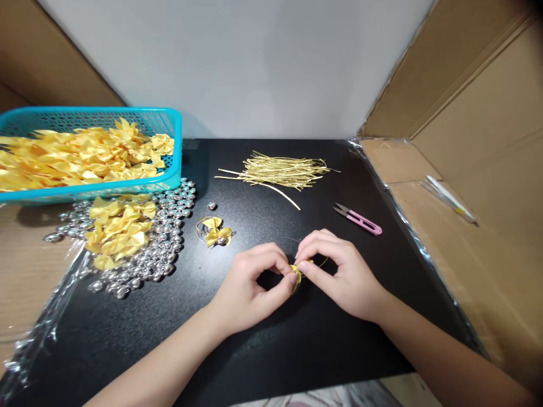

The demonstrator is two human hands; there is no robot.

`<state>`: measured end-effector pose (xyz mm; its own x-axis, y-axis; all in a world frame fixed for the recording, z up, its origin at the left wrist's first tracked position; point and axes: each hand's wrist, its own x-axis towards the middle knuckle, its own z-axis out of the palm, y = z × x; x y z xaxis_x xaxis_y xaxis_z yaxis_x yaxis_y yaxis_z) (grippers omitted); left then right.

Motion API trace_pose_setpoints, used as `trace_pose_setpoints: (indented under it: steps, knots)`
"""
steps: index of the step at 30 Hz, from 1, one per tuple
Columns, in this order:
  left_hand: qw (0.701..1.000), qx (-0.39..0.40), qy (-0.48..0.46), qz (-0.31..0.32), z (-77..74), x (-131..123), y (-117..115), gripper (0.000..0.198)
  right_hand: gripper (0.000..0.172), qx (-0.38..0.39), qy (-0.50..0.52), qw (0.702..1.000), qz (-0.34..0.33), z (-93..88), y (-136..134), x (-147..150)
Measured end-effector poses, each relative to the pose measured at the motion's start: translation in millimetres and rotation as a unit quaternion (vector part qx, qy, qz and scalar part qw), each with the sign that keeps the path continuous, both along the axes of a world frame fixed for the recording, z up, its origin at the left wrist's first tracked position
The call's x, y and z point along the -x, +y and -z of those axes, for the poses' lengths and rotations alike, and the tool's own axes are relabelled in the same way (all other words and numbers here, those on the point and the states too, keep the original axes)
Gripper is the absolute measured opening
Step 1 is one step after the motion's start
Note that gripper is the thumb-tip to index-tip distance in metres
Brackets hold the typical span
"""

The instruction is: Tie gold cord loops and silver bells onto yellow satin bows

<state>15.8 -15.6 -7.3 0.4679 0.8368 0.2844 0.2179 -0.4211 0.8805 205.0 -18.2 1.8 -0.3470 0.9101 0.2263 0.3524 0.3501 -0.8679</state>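
Between my fingertips, over the black table [271, 345], is a small yellow ribbon bow [297, 276] with a thin gold cord trailing from it. My left hand [257, 285] pinches the bow's left side between thumb and forefinger. From the right, my right hand [341, 271] pinches the same bow; its fingers cover much of it. A thin dark strand shows just above the right fingertips. To the left of my hands lies a bow cluster [218, 232] with silver beads and a loop of gold cord. One loose silver bead [211, 206] rests just above that cluster.
A turquoise basket [180, 152] full of yellow bows [85, 155] stands at the back left. Before it, more bows [121, 229] lie among silver beads [163, 260]. Gold cords [284, 171] are bundled at the back. Pink thread snips [360, 220] and tweezers [449, 198] lie to the right.
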Motion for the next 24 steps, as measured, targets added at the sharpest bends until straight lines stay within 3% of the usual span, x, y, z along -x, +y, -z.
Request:
trace_pose_setpoints:
  steps: [5,13,17,21,24]
  knots:
    - [1.0,-0.005,-0.003,-0.015,-2.7,1.9,0.1,0.014,0.013,0.092,0.102,0.99,0.02,5.4,0.4,1.8]
    - [0.995,0.042,-0.055,-0.077,1.8,3.1,3.1,0.007,0.009,-0.04,0.089,0.991,0.087,7.4,-1.1,0.7]
    - [0.994,0.038,-0.065,-0.074,3.7,3.0,2.3,0.012,0.009,-0.006,0.098,0.991,0.093,9.8,-2.1,1.0]
    - [0.996,-0.01,-0.054,-0.065,7.1,2.3,-0.2,0.019,0.008,0.082,0.115,0.989,0.051,9.5,-2.9,0.7]
    - [0.993,-0.026,-0.071,-0.091,10.1,1.7,-2.4,0.021,0.022,0.098,0.151,0.983,-0.038,6.5,-3.4,-1.0]
